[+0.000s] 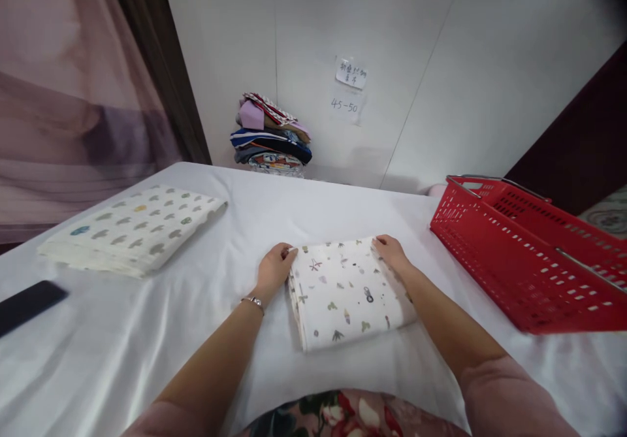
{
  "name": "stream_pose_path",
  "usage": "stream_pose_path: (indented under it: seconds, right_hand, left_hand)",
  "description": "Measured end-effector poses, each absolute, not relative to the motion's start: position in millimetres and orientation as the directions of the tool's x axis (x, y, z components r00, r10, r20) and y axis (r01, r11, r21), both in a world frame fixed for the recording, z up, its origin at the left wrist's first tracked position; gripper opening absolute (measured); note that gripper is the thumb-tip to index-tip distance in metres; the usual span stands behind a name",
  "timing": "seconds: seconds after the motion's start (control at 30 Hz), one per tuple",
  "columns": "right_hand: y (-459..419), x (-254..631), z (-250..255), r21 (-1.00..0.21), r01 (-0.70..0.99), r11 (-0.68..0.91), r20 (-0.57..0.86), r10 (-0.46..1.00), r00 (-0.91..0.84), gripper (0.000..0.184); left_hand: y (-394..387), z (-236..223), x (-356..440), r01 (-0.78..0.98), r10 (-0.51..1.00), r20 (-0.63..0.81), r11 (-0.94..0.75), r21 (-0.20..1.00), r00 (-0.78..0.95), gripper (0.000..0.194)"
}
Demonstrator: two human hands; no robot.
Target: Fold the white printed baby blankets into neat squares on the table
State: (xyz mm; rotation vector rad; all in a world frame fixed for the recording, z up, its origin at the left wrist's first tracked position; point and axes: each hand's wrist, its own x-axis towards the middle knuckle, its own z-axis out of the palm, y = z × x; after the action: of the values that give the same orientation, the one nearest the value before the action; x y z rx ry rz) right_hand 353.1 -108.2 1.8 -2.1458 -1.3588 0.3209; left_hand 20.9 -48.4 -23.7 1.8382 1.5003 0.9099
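The left hand (275, 268) pinches the far left corner of the printed cloth (343, 293), which lies folded on the white-draped counter (196, 358); the right hand (392, 254) grips its far right corner, fingertip contact partly concealed. To square the layers, light, even tension at both corners seems best, the stacked edges at the cloth's left side being aligned before smoothing. The right forearm (455, 319) covers part of the cloth's right edge; its underside is hidden. Left of the cloth, a dark flat object (29, 306) is cut off by the frame; right of it, so is the red basket (529, 267), its floor unseen. Beyond the cloth, the fabric pile (272, 133) has an obscured base.
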Motion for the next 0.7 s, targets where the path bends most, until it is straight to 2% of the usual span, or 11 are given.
stream_pose_path:
  seconds: [0.37,0.57,0.7]
  right_hand:
    - [-84.6,366.2,-4.7,-0.661,0.680,-0.318,0.164,0.823,0.544,0.025]
    - [-92.2,362.5,-11.0,-0.694,0.665,-0.275,0.124,0.865,0.487,0.033]
    - [-95.8,361.0,-13.8,-0.704,0.659,-0.264,0.110,0.877,0.468,0.028]
  left_hand:
    - [-50.7,-18.8,22.3,0.589,0.982,0.136,-0.186,0.787,0.129,0.024]
    - [-49.8,-18.0,22.2,0.605,0.984,0.124,-0.175,0.777,0.125,0.025]
    - [-48.9,-20.6,21.7,0.584,0.986,0.116,-0.166,0.794,0.121,0.024]
